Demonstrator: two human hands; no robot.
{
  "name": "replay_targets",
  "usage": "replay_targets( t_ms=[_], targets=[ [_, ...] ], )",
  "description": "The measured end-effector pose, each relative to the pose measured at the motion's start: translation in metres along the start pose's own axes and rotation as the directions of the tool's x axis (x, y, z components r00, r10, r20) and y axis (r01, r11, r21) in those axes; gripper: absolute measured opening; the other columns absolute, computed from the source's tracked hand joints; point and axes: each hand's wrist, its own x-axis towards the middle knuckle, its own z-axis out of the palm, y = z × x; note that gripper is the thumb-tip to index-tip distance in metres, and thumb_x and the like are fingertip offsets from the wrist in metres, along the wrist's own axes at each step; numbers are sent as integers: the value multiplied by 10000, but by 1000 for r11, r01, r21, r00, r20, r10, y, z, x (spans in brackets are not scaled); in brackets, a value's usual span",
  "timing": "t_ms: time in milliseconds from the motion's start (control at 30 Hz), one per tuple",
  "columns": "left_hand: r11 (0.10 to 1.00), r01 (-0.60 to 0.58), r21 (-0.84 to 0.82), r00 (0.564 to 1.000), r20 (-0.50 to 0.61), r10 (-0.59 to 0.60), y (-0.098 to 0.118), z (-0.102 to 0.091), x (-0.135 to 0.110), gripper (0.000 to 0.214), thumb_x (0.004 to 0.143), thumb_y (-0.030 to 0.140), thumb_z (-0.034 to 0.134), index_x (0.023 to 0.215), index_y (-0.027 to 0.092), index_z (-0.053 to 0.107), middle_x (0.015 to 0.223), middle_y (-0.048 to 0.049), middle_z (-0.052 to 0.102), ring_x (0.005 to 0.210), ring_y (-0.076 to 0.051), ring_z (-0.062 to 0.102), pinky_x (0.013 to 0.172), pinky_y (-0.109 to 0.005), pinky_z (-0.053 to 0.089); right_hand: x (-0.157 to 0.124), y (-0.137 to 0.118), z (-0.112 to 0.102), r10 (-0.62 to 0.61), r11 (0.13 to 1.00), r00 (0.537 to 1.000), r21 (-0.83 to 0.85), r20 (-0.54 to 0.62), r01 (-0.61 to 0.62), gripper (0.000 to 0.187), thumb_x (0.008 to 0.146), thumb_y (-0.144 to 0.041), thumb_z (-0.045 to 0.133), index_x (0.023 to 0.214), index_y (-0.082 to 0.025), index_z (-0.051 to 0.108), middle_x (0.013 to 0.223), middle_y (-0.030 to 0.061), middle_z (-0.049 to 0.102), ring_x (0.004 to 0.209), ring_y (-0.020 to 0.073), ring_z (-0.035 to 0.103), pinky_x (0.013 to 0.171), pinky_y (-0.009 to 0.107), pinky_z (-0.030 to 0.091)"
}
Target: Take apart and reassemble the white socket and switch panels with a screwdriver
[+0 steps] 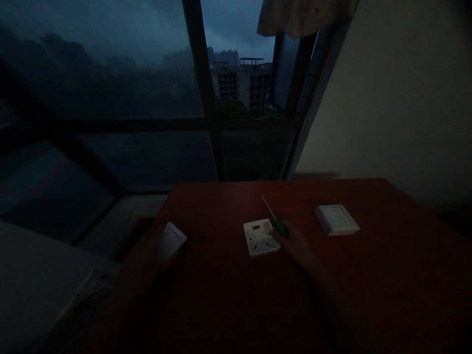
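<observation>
Dim light falls on a reddish-brown table (221,206). On its left side my left hand (157,253) is closed around a white plate (173,241), likely a socket faceplate, held tilted; most of those fingers are lost in shadow. My right hand (293,243) grips a screwdriver (280,228) by its green handle, the thin metal shaft pointing away to the upper left. Beside that hand a white open back box (260,246) for a wall socket lies with its hollow side up, and the fingers are at its right edge.
To the right sits a white socket (337,219) mounted on its box. Behind the table is a dark-framed window (208,123), with a pale wall (398,108) at the right. A curtain (306,17) hangs at the top.
</observation>
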Motion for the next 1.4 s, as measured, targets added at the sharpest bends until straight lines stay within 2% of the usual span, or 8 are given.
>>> replay_targets(
  t_ms=[100, 300, 467, 633, 767, 900, 1033, 1400],
  targets=[
    [998, -53, 46, 999, 5, 52, 30, -2, -3, 804, 775, 505, 570, 1439, 164, 270, 1456, -149, 372, 1323, -355, 370, 1073, -468, 329, -2, -3, -2, 1, 1000, 1000, -28, -19, -1, 230, 775, -420, 563, 849, -204, 587, 788, 11, 641, 709, 185, 586, 638, 274, 421],
    [975, -213, -64, 935, 277, 223, 112, 8, -18, 815, 701, 417, 662, 1416, 188, 344, 1415, -138, 441, 1261, -333, 451, 1024, -428, 396, -3, -4, -13, 4, 997, 997, -71, -79, -10, 236, 760, -416, 591, 858, -202, 612, 780, 22, 659, 696, 191, 586, 628, 276, 414],
    [958, -279, -60, 916, 282, 285, 148, 24, -24, 787, 693, 307, 676, 1404, 165, 369, 1386, -159, 456, 1251, -332, 449, 1027, -443, 379, -2, -2, -28, 21, 997, 986, -69, -167, -32, 346, 823, -508, 504, 873, -183, 610, 783, 32, 657, 712, 194, 591, 634, 278, 425],
    [949, -300, -94, 915, 254, 314, 148, 37, -25, 770, 727, 336, 662, 1410, 173, 349, 1383, -156, 441, 1248, -335, 445, 1015, -449, 390, -26, -19, -38, 38, 998, 978, -50, -205, -49, 392, 873, -534, 439, 916, -182, 606, 838, 41, 670, 758, 194, 604, 658, 274, 457],
    [925, -349, -150, 907, 197, 374, 142, 42, -25, 762, 729, 353, 666, 1401, 192, 345, 1386, -143, 442, 1251, -327, 442, 1023, -453, 391, -74, -34, -37, 46, 994, 997, -101, -64, -52, 414, 909, -501, 394, 1097, -206, 614, 1046, 67, 694, 923, 212, 644, 780, 299, 504],
    [906, -379, -189, 896, 169, 410, 139, 44, -23, 764, 737, 410, 663, 1397, 186, 351, 1404, -142, 439, 1257, -339, 437, 1035, -480, 382, -128, -26, -27, 112, 946, 993, -308, 26, -98, 401, 880, -416, 459, 1193, -227, 623, 1171, 71, 677, 1042, 234, 643, 894, 344, 514],
    [900, -381, -212, 896, 156, 416, 140, 45, -24, 754, 729, 384, 670, 1386, 169, 370, 1382, -151, 459, 1240, -343, 451, 1026, -482, 396, -165, -10, -20, 8, 910, 999, -415, 31, 5, 362, 862, -415, 511, 1171, -296, 657, 1190, 38, 675, 1062, 239, 645, 900, 331, 532],
    [899, -336, -280, 915, 129, 383, 142, 45, -23, 732, 700, 336, 685, 1358, 181, 406, 1347, -146, 480, 1220, -341, 468, 1012, -489, 411, -175, 4, -11, -208, 752, 975, -624, 79, 211, 348, 889, -404, 518, 1198, -302, 643, 1161, 30, 687, 1004, 226, 676, 762, 273, 594]
  ],
)
